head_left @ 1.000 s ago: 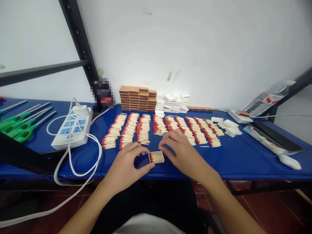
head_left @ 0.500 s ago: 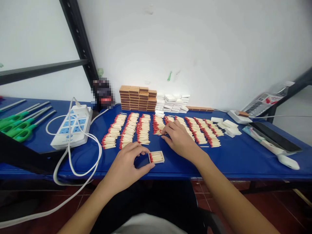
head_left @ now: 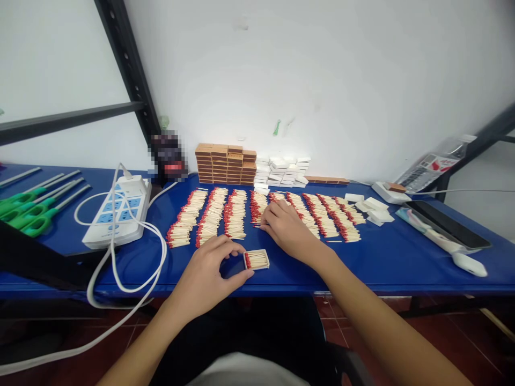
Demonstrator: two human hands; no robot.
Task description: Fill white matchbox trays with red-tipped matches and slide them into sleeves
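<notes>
A small white matchbox tray lies on the blue table, filled with red-tipped matches. My left hand grips its left end, thumb at the near corner and fingertips at the far one. My right hand is closed, its fingertips pressed together at the near end of a row of loose matches. Whatever sits between those fingertips is hidden. Several more slanted match rows spread to both sides, some partly covered by the right hand.
Stacked brown matchboxes and a pile of white trays stand against the wall. At left are a white power strip with looping cable and green-handled tools. A phone and a plastic bottle are at right.
My right hand has shifted slightly left and nearer along the match row. The left hand stays at the tray, and the whole view has moved a little.
</notes>
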